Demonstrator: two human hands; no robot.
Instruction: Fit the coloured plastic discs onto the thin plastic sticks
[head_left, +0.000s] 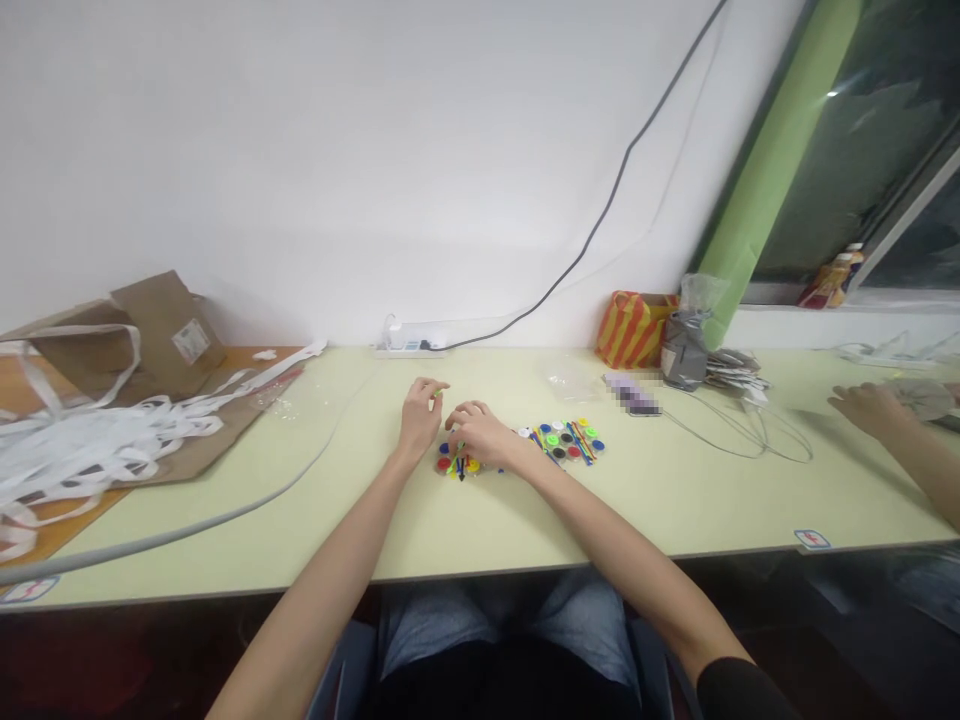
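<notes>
Head view: both hands sit mid-frame on the pale tabletop (675, 500), close beside each other.
- Left hand (420, 418): fingers curled, thumb and index pinched shut on a small green piece (438, 392). Too small to say what it is.
- Right hand (480, 432): curled palm-down over a heap of coloured discs (450, 464), red, blue and yellow, which shows at its lower edge. A lime stick (459, 453) pokes out from under the fingers. I can't tell whether I'm gripping it or only resting on it.
- Second cluster of discs and sticks (570, 440): flat on the tabletop just right of my right hand, near the wrist.

Around:
- White power strip (409, 346) at the wall, above my hands, with a black cable (600, 220) running up the wall to upper right.
- Grey cable (225, 515) curving across the tabletop to lower left.
- Brown paper bag (150, 335) and a tangle of white strips (90, 440) at the left edge.
- Orange striped bag (634, 328) and a grey pouch (682, 352) right of centre at the wall.
- Another person's hand (870, 405) on the tabletop at far right, well apart from mine.
</notes>
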